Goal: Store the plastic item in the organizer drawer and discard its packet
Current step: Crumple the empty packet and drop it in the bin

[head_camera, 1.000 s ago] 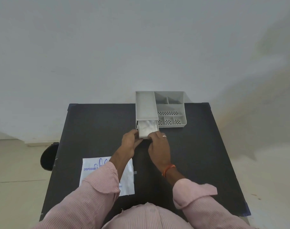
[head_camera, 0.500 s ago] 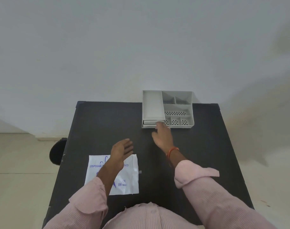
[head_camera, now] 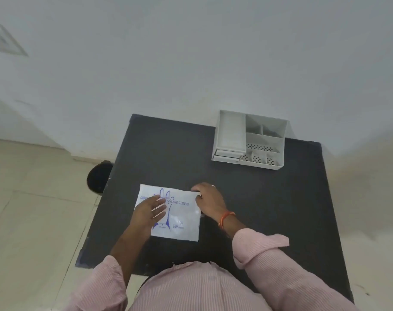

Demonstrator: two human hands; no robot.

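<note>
The packet [head_camera: 175,217] is pressed flat under the open left hand [head_camera: 149,211]; its corner is pinched by the right hand [head_camera: 207,199] (drawer [head_camera: 227,155] shut). Slippage off the counter [head_camera: 269,198] is possible if lifted one-sidedly.

Pink striped shirt [head_camera: 197,288], rolled sleeves [head_camera: 260,243], orange wristband [head_camera: 226,217], finger ring [head_camera: 213,186]

Your black worktop [head_camera: 269,209] carries the grey organizer [head_camera: 249,140] at its far edge; nearer you than the organizer lies the flat packet [head_camera: 182,218].
</note>
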